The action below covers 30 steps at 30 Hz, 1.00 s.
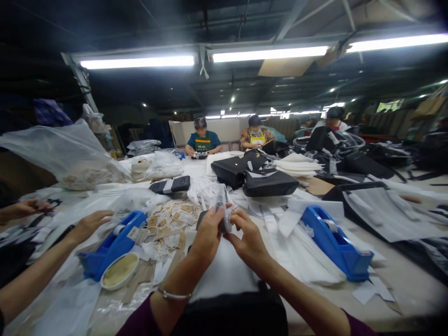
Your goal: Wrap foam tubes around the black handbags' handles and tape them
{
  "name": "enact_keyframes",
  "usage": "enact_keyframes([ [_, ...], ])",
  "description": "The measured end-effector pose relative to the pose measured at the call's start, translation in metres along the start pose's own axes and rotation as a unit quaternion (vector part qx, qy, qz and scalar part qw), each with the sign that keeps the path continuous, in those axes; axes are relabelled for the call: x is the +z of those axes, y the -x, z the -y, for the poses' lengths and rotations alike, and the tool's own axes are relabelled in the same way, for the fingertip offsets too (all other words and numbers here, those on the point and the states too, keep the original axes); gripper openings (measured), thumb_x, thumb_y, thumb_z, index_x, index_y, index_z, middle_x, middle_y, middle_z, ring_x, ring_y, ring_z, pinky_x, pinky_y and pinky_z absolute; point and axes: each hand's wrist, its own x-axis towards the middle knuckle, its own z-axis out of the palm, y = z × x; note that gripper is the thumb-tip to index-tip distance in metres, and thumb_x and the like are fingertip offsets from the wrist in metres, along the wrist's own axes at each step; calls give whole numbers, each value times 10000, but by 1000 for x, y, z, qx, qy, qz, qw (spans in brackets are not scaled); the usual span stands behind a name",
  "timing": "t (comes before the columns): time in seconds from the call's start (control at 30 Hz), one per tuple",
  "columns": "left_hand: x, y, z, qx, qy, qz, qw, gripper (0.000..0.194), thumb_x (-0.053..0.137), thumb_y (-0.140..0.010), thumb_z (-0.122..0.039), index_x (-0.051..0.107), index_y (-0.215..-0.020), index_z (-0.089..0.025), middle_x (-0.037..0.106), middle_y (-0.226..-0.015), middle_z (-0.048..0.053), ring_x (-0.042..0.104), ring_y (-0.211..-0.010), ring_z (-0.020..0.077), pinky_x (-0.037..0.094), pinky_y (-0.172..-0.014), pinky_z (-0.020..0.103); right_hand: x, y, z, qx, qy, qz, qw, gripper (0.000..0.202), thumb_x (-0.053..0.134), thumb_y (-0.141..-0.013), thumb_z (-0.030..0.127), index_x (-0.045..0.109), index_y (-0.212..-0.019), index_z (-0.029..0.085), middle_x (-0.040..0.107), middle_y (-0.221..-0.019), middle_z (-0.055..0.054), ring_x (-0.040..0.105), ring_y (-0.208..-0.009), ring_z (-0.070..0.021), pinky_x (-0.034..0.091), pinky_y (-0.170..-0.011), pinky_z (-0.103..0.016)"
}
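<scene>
In the middle of the head view, my left hand [206, 231] is closed around a small dark item wrapped in clear plastic [221, 200]. My right hand [250, 238] pinches the same wrapped item from the other side, thumb and fingers near its lower edge. What is inside the wrapping I cannot make out. Below both hands lies a black bag [238, 312] with a white sheet [227, 275] on top of it. A heap of tags with white strings [171, 219] lies left of my left hand. White strips of padding [311, 256] lie beyond my right hand.
Blue tape dispensers stand left [112, 245] and right [336, 242]. By the left one is a round white dish [120, 270]. Black bags [269, 182] are piled ahead. A co-worker's hand [91, 225] reaches in from the left; several people sit across the table.
</scene>
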Motion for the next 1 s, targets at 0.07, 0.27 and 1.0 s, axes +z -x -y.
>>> enact_keyframes([
  [0.07, 2, -3, 5, 41, -38, -34, 998, 338, 682, -771, -368, 668, -1040, -164, 698, -959, 58, 633, -946, 185, 461, -876, 270, 2, -2, 2, 95, -74, 16, 993, 39, 529, -811, 155, 532, -790, 187, 533, -763, -13, 519, -733, -162, 443, -663, -270],
  [0.27, -1, -12, 7, -93, -5, 28, 995, 344, 629, -799, -426, 681, -898, -101, 684, -788, 96, 647, -774, 203, 489, -671, 279, 3, 1, -16, -67, 7, 22, 997, 167, 457, -764, 41, 499, -726, 198, 560, -886, -62, 514, -893, -202, 424, -826, -342],
  [1.0, -2, -38, 24, -197, 20, -70, 978, 236, 579, -841, -281, 665, -790, -67, 675, -680, 86, 618, -571, 130, 476, -514, 202, -1, 1, -37, -37, -90, 104, 990, 127, 517, -722, 62, 520, -703, 188, 551, -850, -41, 496, -856, -188, 404, -810, -325],
])
